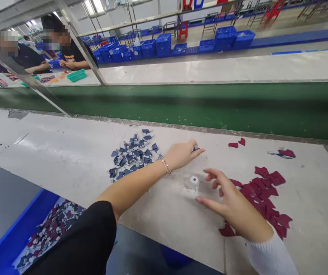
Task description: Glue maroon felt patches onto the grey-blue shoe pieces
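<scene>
Over the middle of the table, my left hand [182, 154] pinches a small dark blue piece [196, 148], mostly hidden by the fingers. My right hand [223, 194] is open, thumb and fingers apart in a wide curve. Just left of its fingertips stands a small clear container with a white round top [193, 181], not touched by the hand. A pile of small dark blue and grey pieces [136, 152] lies left of my left hand. Maroon flat pieces [262, 194] are spread beside and partly behind my right forearm.
Two loose maroon pieces [233, 145] and a maroon piece with a dark, thin-ended part [286, 153] lie toward the back right. A blue bin [12, 236] of mixed pieces stands below the front edge. Beyond the green conveyor belt [181, 103], people work near a green basket [76, 75].
</scene>
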`<action>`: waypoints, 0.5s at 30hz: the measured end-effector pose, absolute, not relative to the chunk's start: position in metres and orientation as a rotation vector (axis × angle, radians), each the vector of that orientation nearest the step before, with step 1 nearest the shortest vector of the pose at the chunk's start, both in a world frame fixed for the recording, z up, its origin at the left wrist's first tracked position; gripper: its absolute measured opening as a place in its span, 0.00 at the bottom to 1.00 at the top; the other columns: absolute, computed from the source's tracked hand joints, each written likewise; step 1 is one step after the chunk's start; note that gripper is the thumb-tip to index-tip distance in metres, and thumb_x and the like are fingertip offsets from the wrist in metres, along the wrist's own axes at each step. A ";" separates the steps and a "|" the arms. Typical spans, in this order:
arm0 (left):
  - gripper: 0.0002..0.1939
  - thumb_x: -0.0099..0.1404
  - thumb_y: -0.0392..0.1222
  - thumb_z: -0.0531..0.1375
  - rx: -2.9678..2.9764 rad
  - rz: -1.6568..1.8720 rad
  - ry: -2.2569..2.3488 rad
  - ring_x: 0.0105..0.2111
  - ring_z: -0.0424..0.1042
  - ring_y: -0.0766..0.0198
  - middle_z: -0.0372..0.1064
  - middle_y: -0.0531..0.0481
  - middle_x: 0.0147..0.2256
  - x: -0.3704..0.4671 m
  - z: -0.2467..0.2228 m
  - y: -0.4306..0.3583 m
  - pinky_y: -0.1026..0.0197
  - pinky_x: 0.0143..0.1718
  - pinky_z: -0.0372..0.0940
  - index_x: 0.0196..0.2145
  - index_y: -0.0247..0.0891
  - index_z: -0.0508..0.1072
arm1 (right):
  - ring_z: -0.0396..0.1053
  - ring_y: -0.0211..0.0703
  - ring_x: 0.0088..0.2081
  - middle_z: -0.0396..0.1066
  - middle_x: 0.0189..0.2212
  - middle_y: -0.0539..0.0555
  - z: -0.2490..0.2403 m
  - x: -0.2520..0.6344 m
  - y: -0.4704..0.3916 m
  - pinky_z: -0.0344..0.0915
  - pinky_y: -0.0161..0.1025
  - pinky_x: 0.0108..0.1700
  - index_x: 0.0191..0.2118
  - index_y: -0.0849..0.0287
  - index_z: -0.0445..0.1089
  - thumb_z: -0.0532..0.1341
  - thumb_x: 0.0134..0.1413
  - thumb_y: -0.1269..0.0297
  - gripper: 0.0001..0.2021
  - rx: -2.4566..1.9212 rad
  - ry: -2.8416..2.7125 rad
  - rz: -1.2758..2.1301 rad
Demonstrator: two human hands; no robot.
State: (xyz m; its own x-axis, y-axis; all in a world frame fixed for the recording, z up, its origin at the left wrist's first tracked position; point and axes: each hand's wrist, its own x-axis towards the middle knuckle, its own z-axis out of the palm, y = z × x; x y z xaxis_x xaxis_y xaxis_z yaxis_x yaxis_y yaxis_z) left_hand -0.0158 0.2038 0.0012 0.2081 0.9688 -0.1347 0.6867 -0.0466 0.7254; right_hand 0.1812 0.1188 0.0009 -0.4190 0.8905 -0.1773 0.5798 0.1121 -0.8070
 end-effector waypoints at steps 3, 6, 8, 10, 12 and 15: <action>0.32 0.66 0.65 0.57 1.924 0.419 1.663 0.36 0.75 0.51 0.73 0.46 0.28 -0.025 0.006 0.220 0.55 0.42 0.64 0.53 0.35 0.67 | 0.67 0.57 0.52 0.70 0.51 0.57 -0.023 0.162 0.143 0.66 0.54 0.54 0.53 0.51 0.68 0.68 0.47 0.49 0.27 -1.298 -2.070 1.379; 0.34 0.70 0.65 0.49 1.972 0.367 1.865 0.37 0.74 0.53 0.73 0.45 0.32 -0.058 0.017 0.207 0.55 0.42 0.64 0.60 0.36 0.60 | 0.64 0.58 0.57 0.71 0.51 0.56 -0.034 0.155 0.145 0.60 0.56 0.60 0.48 0.51 0.72 0.65 0.53 0.49 0.19 -1.217 -2.024 1.532; 0.29 0.70 0.63 0.51 2.085 0.246 1.975 0.37 0.73 0.57 0.73 0.45 0.38 -0.081 0.021 0.187 0.59 0.39 0.64 0.56 0.38 0.64 | 0.64 0.57 0.58 0.70 0.53 0.58 -0.031 0.161 0.143 0.60 0.55 0.61 0.50 0.51 0.68 0.62 0.57 0.46 0.20 -1.212 -1.947 1.625; 0.25 0.68 0.59 0.57 2.148 0.100 1.957 0.39 0.72 0.57 0.71 0.42 0.44 -0.096 0.018 0.165 0.60 0.36 0.65 0.52 0.37 0.68 | 0.67 0.54 0.55 0.70 0.52 0.58 -0.020 0.171 0.141 0.65 0.51 0.57 0.52 0.51 0.62 0.59 0.60 0.43 0.22 -1.232 -1.851 1.715; 0.20 0.70 0.52 0.57 2.155 0.049 1.931 0.39 0.71 0.57 0.68 0.39 0.48 -0.104 0.008 0.145 0.60 0.33 0.65 0.53 0.36 0.69 | 0.71 0.51 0.47 0.73 0.46 0.57 -0.005 0.181 0.139 0.69 0.47 0.48 0.53 0.50 0.55 0.57 0.61 0.41 0.23 -1.301 -1.761 1.777; 0.17 0.73 0.41 0.51 2.150 0.077 1.894 0.40 0.71 0.57 0.67 0.39 0.48 -0.108 -0.003 0.128 0.57 0.37 0.67 0.56 0.36 0.68 | 0.69 0.48 0.39 0.73 0.39 0.53 0.016 0.194 0.134 0.67 0.45 0.43 0.53 0.48 0.57 0.58 0.60 0.39 0.24 -1.441 -1.670 1.796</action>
